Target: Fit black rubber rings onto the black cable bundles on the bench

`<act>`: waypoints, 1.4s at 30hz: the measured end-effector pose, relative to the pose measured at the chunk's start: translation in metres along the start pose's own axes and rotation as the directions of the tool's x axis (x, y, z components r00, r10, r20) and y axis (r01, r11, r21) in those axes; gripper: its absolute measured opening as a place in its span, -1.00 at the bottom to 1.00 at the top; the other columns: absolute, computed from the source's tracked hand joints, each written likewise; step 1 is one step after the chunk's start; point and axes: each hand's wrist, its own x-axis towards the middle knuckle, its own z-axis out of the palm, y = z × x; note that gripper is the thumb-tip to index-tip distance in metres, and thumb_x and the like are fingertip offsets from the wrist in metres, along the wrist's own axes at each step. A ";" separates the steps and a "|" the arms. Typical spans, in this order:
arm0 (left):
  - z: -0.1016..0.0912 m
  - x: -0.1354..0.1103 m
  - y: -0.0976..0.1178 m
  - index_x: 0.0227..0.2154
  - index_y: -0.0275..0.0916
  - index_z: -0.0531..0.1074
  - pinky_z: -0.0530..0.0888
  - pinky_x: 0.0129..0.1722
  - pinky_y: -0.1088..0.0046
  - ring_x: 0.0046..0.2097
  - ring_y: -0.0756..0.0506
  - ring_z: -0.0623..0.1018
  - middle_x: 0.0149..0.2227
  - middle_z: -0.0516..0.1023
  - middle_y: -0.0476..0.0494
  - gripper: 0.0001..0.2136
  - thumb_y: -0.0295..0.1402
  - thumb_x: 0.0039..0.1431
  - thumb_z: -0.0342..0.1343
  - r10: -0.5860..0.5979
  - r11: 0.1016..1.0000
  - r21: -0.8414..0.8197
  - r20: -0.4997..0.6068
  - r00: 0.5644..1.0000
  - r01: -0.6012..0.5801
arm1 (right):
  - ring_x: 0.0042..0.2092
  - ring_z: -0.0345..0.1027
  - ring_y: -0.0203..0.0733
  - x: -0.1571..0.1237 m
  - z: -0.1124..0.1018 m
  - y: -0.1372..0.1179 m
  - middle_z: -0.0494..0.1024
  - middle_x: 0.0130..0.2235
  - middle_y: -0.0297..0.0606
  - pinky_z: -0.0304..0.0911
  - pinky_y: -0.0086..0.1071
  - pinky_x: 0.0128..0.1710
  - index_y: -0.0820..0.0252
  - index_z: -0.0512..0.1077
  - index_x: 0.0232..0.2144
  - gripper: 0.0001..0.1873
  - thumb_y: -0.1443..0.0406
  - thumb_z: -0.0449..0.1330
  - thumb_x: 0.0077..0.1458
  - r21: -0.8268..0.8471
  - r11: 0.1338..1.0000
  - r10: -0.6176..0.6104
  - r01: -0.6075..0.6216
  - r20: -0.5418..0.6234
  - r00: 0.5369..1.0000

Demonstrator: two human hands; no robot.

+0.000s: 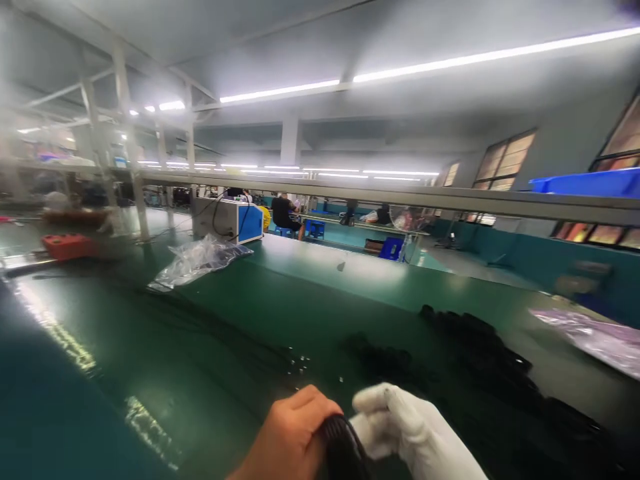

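My left hand, bare, is closed around a black ribbed bundle that looks like coiled cable. Its lower part runs out of view at the bottom edge. My right hand wears a white glove and is just right of the bundle. Its fingers are bent and apart, pointing left toward the bundle; whether a lower finger touches it is unclear. Tiny pale bits lie on the green tabletop beyond my left hand.
Dark piles of black items lie at right, beside a clear plastic sheet. A plastic bag and a blue-and-grey machine stand farther back. A red object is at left. A blue bin sits on the overhead shelf. People work behind.
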 end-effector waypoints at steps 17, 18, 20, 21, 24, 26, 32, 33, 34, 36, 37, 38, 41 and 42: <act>-0.018 0.002 0.004 -0.35 -0.26 0.51 0.37 -0.32 0.52 -0.33 -0.05 0.48 -0.37 0.51 -0.14 -0.73 -0.46 0.16 -0.13 -0.236 0.970 -0.011 0.178 0.955 0.242 | -0.09 0.29 0.00 0.016 0.031 -0.010 0.43 -0.16 -0.24 0.18 -0.19 -0.10 0.15 0.36 -0.02 -0.38 0.33 0.29 -0.24 -0.118 0.990 0.084 -0.075 0.079 0.993; -0.019 0.003 0.006 -0.36 -0.25 0.50 0.37 -0.32 0.53 -0.33 -0.04 0.48 -0.38 0.51 -0.12 -0.74 -0.46 0.16 -0.13 -0.236 0.968 -0.037 0.187 0.954 0.246 | -0.15 0.30 -0.05 0.017 0.032 -0.011 0.43 -0.23 -0.28 0.19 -0.23 -0.16 0.18 0.41 -0.15 -0.52 0.32 0.27 -0.24 -0.063 0.998 0.018 -0.011 0.127 0.992; -0.020 0.003 0.009 -0.37 -0.24 0.50 0.36 -0.31 0.55 -0.33 -0.03 0.47 -0.39 0.50 -0.09 -0.75 -0.47 0.16 -0.12 -0.225 0.969 -0.059 0.177 0.958 0.239 | -0.24 0.27 -0.16 0.020 0.034 -0.009 0.40 -0.32 -0.34 0.20 -0.30 -0.23 0.22 0.42 -0.32 -0.69 0.30 0.28 -0.24 0.024 0.996 -0.084 0.082 0.153 0.985; -0.020 0.003 0.010 -0.36 -0.24 0.50 0.35 -0.31 0.55 -0.34 -0.03 0.47 -0.39 0.49 -0.08 -0.75 -0.48 0.16 -0.12 -0.216 0.972 -0.058 0.172 0.961 0.229 | -0.26 0.26 -0.21 0.022 0.035 -0.007 0.38 -0.34 -0.35 0.19 -0.34 -0.25 0.23 0.41 -0.36 -0.70 0.31 0.30 -0.26 0.068 0.993 -0.107 0.098 0.145 0.984; -0.020 0.002 0.011 -0.33 -0.23 0.50 0.35 -0.31 0.55 -0.32 -0.03 0.46 -0.37 0.48 -0.07 -0.74 -0.50 0.16 -0.12 -0.227 0.971 -0.040 0.171 0.959 0.237 | -0.31 0.28 -0.24 0.025 0.038 0.003 0.40 -0.38 -0.36 0.19 -0.41 -0.34 0.25 0.40 -0.36 -0.65 0.38 0.33 -0.33 0.202 0.976 -0.109 0.079 0.140 0.984; -0.021 0.001 0.013 -0.29 -0.20 0.50 0.35 -0.25 0.54 -0.27 -0.03 0.47 -0.31 0.48 -0.05 -0.73 -0.54 0.13 -0.10 -0.295 0.951 -0.042 0.164 0.941 0.305 | -0.33 0.35 -0.20 0.025 0.039 0.009 0.43 -0.38 -0.29 0.21 -0.41 -0.40 0.26 0.38 -0.26 -0.58 0.34 0.32 -0.28 0.340 0.940 -0.080 -0.005 0.236 0.969; -0.025 0.003 0.013 -0.14 -0.16 0.37 0.32 -0.34 0.54 -0.35 0.00 0.44 -0.40 0.45 0.07 -0.72 -0.52 0.08 -0.01 -0.523 0.848 -0.018 0.127 0.843 0.529 | -0.32 0.33 -0.27 0.021 0.040 0.017 0.37 -0.30 -0.14 0.32 -0.36 -0.35 0.41 0.42 -0.22 -0.57 0.19 0.32 -0.09 0.603 0.776 -0.079 -0.183 0.381 0.921; -0.024 0.003 0.012 -0.18 -0.17 0.38 0.32 -0.37 0.55 -0.37 0.00 0.43 -0.43 0.44 0.08 -0.74 -0.52 0.07 -0.02 -0.529 0.846 -0.004 0.119 0.840 0.533 | -0.31 0.32 -0.27 0.021 0.040 0.018 0.37 -0.30 -0.12 0.33 -0.37 -0.35 0.43 0.43 -0.21 -0.55 0.18 0.32 -0.08 0.600 0.780 -0.082 -0.175 0.376 0.923; -0.023 0.004 0.010 -0.21 -0.17 0.38 0.31 -0.40 0.55 -0.40 0.01 0.42 -0.46 0.43 0.09 -0.76 -0.53 0.05 -0.02 -0.539 0.840 -0.003 0.112 0.835 0.543 | -0.31 0.33 -0.27 0.022 0.040 0.019 0.38 -0.29 -0.12 0.34 -0.37 -0.34 0.44 0.43 -0.19 -0.54 0.17 0.31 -0.07 0.600 0.782 -0.083 -0.169 0.368 0.926; -0.020 0.004 0.008 -0.26 -0.18 0.36 0.31 -0.47 0.56 -0.48 0.02 0.41 -0.50 0.41 0.12 -0.78 -0.53 0.02 -0.03 -0.589 0.801 -0.046 0.119 0.799 0.597 | -0.31 0.34 -0.27 0.023 0.041 0.022 0.39 -0.30 -0.13 0.36 -0.37 -0.33 0.43 0.43 -0.17 -0.53 0.17 0.31 -0.06 0.591 0.790 -0.073 -0.163 0.355 0.932; -0.018 0.004 0.007 -0.27 -0.18 0.35 0.31 -0.51 0.57 -0.52 0.03 0.41 -0.52 0.40 0.13 -0.79 -0.52 0.01 -0.03 -0.620 0.771 -0.079 0.130 0.774 0.631 | -0.31 0.36 -0.25 0.024 0.042 0.023 0.40 -0.30 -0.14 0.37 -0.35 -0.33 0.42 0.43 -0.16 -0.53 0.17 0.31 -0.06 0.584 0.797 -0.066 -0.157 0.342 0.937; -0.016 0.003 0.006 -0.28 -0.18 0.34 0.30 -0.55 0.57 -0.55 0.04 0.40 -0.53 0.39 0.13 -0.79 -0.52 -0.01 -0.04 -0.649 0.742 -0.105 0.138 0.749 0.662 | -0.31 0.38 -0.22 0.025 0.043 0.024 0.42 -0.32 -0.14 0.39 -0.32 -0.33 0.41 0.44 -0.17 -0.54 0.17 0.30 -0.06 0.571 0.807 -0.061 -0.149 0.331 0.942; -0.011 0.000 0.004 -0.33 -0.19 0.33 0.28 -0.60 0.59 -0.59 0.05 0.38 -0.54 0.38 0.13 -0.78 -0.57 -0.06 -0.05 -0.700 0.702 -0.083 0.105 0.707 0.707 | -0.34 0.42 -0.16 0.027 0.049 0.026 0.46 -0.39 -0.11 0.41 -0.28 -0.36 0.45 0.45 -0.24 -0.58 0.17 0.29 -0.06 0.524 0.845 -0.080 -0.101 0.312 0.947; -0.009 -0.001 0.003 -0.35 -0.20 0.33 0.26 -0.61 0.59 -0.59 0.06 0.37 -0.54 0.37 0.13 -0.78 -0.58 -0.06 -0.06 -0.712 0.695 -0.058 0.087 0.697 0.717 | -0.37 0.41 -0.17 0.028 0.051 0.026 0.46 -0.41 -0.10 0.41 -0.30 -0.39 0.46 0.45 -0.28 -0.59 0.17 0.29 -0.07 0.520 0.849 -0.086 -0.096 0.314 0.946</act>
